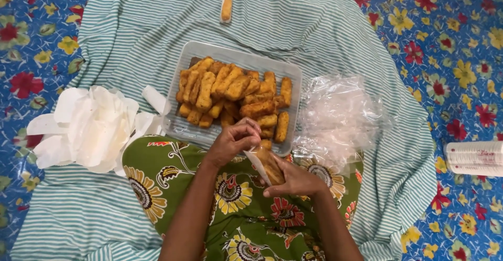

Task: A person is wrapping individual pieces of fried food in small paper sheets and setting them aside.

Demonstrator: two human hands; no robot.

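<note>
Over the lap, draped in green cloth with a bold flower print (173, 172), the person's two hands meet just below the near edge of a clear plastic tray (184, 127). The right hand (296, 180) cradles a fried golden stick partly wrapped in a small clear bag with white paper (270, 167), fingers curled under it and thumb along its side; the wrapped stick lies tilted, its top end pointing toward the tray. The left hand (233, 141) hovers at the upper end of that wrap, fingertips bunched together and pinching at its edge, though I cannot quite tell whether they grip the plastic or the paper. The tray sits on a teal-and-white striped cloth (293, 20) and is heaped with more breaded sticks (236, 96). To the tray's left lies a crumpled pile of white paper sheets (86, 127); to its right, a loose heap of clear plastic bags (338, 117). Beyond the tray, well apart, one already wrapped stick (226, 8) rests alone on the striped cloth. A blue floral mat (450, 46) spreads underneath, with a white stack (474, 159) at the far right edge.
</note>
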